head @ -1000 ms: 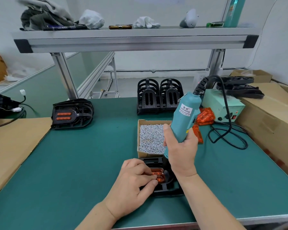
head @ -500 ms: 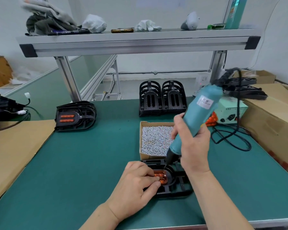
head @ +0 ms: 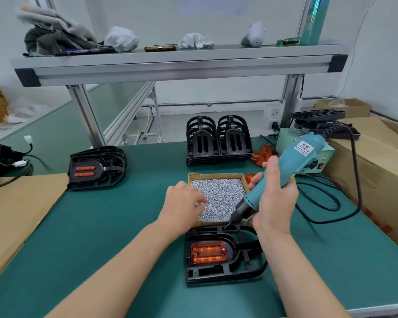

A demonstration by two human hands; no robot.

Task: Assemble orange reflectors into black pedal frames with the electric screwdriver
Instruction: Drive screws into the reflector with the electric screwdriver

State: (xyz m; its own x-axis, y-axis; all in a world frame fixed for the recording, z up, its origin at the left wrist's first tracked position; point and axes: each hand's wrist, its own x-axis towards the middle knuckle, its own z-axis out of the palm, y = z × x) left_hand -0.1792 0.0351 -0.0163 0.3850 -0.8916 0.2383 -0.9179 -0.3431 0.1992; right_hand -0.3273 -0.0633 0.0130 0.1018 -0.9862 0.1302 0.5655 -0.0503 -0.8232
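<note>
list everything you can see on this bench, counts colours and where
pedal frame: one, black, front centre
reflector: one, orange, seated in that frame
finished pedals: small stack, count unclear, black with orange strips, left
empty frames: two stacks, black, back centre
screws: many, silver, in cardboard box, centre
loose reflectors: several, orange, behind the box, right
screwdriver: one, teal, tilted, tip near front frame
power unit: one, pale green, back right
left hand: fingertips in the screws, blurred
right hand: grips screwdriver

Green bench [head: 101,237] carries pedal frames [head: 202,143], a screw box [head: 216,175], loose reflectors [head: 263,152].
</note>
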